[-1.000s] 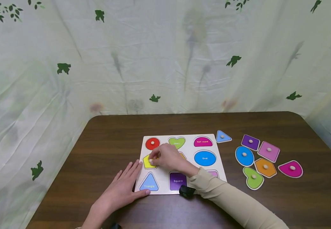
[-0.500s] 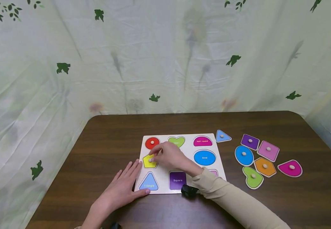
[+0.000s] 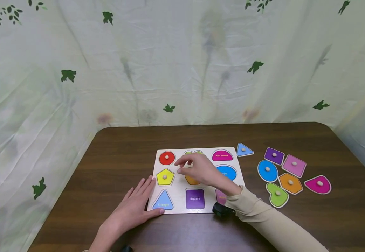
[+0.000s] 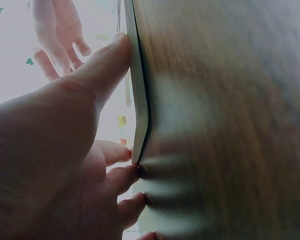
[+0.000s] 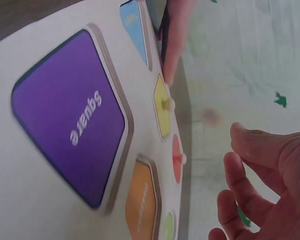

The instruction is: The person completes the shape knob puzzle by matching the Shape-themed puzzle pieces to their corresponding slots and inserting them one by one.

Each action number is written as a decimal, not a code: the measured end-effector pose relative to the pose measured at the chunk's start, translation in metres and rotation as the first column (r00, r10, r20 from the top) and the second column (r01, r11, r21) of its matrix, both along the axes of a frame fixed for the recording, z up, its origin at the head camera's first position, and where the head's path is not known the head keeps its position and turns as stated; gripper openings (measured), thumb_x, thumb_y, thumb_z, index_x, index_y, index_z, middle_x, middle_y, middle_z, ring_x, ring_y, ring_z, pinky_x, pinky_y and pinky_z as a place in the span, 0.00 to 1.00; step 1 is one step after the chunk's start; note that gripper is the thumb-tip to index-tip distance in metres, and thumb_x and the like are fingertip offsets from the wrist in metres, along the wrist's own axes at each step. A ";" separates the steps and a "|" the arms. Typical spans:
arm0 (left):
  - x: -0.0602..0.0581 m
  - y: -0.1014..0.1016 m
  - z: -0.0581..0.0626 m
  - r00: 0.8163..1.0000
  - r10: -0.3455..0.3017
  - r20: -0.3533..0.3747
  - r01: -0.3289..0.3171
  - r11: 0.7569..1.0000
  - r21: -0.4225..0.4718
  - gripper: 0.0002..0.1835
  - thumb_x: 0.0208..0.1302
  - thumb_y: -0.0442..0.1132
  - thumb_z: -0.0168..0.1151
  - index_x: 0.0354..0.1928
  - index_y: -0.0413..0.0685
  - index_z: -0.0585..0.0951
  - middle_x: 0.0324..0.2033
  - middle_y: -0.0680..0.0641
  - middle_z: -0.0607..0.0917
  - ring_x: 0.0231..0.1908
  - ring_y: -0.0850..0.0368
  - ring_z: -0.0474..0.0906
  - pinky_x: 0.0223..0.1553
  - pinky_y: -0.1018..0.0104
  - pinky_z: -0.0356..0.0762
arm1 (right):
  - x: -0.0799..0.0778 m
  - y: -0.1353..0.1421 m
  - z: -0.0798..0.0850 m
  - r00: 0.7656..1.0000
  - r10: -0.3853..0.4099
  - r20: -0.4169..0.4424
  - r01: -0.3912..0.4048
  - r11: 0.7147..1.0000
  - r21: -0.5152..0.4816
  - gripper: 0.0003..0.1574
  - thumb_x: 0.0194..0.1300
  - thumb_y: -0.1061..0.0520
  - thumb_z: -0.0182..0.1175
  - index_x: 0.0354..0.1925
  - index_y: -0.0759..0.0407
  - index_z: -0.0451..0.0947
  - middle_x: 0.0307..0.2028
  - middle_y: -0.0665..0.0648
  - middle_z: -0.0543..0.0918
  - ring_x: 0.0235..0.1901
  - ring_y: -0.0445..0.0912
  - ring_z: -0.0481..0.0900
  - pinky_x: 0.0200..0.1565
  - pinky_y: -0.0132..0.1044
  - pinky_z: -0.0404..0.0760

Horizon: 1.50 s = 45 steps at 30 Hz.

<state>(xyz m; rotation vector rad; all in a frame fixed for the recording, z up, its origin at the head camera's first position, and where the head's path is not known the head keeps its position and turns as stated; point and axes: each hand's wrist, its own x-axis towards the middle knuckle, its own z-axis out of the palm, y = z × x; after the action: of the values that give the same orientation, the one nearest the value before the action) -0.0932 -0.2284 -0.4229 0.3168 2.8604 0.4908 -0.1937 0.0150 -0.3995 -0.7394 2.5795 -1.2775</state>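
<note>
A white shape puzzle board (image 3: 177,204) lies on the table. In its left column sit a red circle piece (image 3: 163,161) and a yellow pentagon piece (image 3: 161,181), both with knobs. My left hand (image 3: 131,206) lies flat at the board's lower left, its thumb on the front edge and its fingers along the side. Over the middle of the board hovers my right hand (image 3: 202,169), fingers loosely bent and holding nothing; the right wrist view shows the same hand (image 5: 270,175) off the surface. It covers parts of the heart, orange and oval recesses.
Right of the board lie loose knobbed pieces: a blue triangle (image 3: 244,152), purple square (image 3: 273,159), pink piece (image 3: 297,169), blue oval (image 3: 266,176), orange piece (image 3: 293,188), green heart (image 3: 278,200) and magenta half round (image 3: 318,189). A patterned curtain (image 3: 188,70) hangs behind the table.
My right hand has let go of the yellow pentagon's knob and moved up and to the right. The pentagon stays in the board; my left hand keeps its place.
</note>
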 end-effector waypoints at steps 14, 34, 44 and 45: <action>0.000 0.001 0.001 1.000 0.000 -0.009 0.000 1.000 0.007 0.57 0.54 0.71 0.62 0.77 0.47 0.55 0.76 0.46 0.53 0.74 0.41 0.45 0.68 0.36 0.47 | 0.000 0.052 0.003 0.997 -0.034 -0.076 0.032 0.999 -0.026 0.14 0.60 0.57 0.71 0.46 0.55 0.86 0.40 0.48 0.86 0.43 0.47 0.75 0.42 0.42 0.76; 0.000 0.001 0.001 1.000 -0.001 -0.011 0.001 1.000 0.008 0.57 0.54 0.72 0.62 0.77 0.48 0.55 0.76 0.46 0.53 0.74 0.41 0.46 0.68 0.36 0.48 | -0.001 0.128 0.006 0.993 -0.084 -0.078 0.086 0.996 0.025 0.16 0.62 0.56 0.69 0.49 0.52 0.85 0.45 0.50 0.83 0.47 0.53 0.74 0.39 0.41 0.79; 0.000 0.001 0.001 1.000 0.002 -0.006 -0.002 1.000 0.012 0.57 0.54 0.73 0.61 0.77 0.48 0.54 0.76 0.47 0.53 0.74 0.42 0.45 0.68 0.36 0.47 | -0.002 0.171 0.006 0.993 -0.061 -0.098 0.068 0.995 0.077 0.12 0.63 0.61 0.68 0.46 0.58 0.85 0.43 0.55 0.84 0.43 0.50 0.78 0.40 0.38 0.81; -0.001 0.001 0.001 1.000 0.001 -0.006 -0.001 1.000 0.013 0.57 0.54 0.73 0.61 0.77 0.48 0.54 0.76 0.47 0.53 0.74 0.42 0.45 0.69 0.36 0.47 | -0.002 0.176 0.005 0.993 -0.057 -0.103 0.065 0.994 0.083 0.12 0.63 0.61 0.68 0.46 0.58 0.84 0.43 0.54 0.85 0.43 0.49 0.79 0.41 0.38 0.81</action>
<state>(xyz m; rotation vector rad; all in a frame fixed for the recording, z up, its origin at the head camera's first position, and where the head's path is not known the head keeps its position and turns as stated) -0.0938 -0.2273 -0.4221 0.3194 2.8647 0.5090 -0.1960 0.1911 -0.3944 -0.7319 2.7383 -1.1652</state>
